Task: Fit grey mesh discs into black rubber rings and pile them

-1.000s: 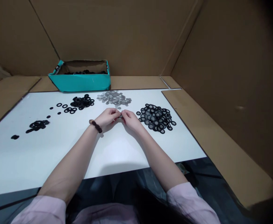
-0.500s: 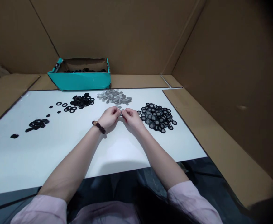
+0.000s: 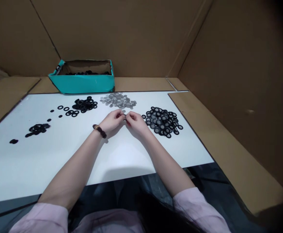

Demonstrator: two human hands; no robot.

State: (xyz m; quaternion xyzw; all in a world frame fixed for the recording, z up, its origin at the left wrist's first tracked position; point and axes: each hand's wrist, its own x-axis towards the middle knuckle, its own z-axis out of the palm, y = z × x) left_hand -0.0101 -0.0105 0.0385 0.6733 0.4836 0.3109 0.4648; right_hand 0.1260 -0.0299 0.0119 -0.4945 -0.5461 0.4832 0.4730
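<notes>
My left hand (image 3: pixel 112 121) and my right hand (image 3: pixel 136 122) meet over the white table, fingertips pinched together. Between them sits a small black ring (image 3: pixel 125 117), mostly covered by the fingers; whether a disc is in it I cannot tell. Just beyond my hands lies a pile of grey translucent discs (image 3: pixel 118 100). To the right of my right hand is a heap of black rings with grey discs inside (image 3: pixel 162 121). Plain black rings (image 3: pixel 84 105) are piled behind and to the left of my left hand.
A turquoise box (image 3: pixel 83 83) with black pieces inside stands at the back left. More black rings (image 3: pixel 38 128) and small black discs (image 3: pixel 14 141) lie on the left of the white table (image 3: pixel 66 155). Cardboard walls (image 3: pixel 141 38) enclose the back and sides.
My hands stay together in nearly the same spot. The left hand and wrist have shifted slightly left, and the fingers have turned a little around the ring.
</notes>
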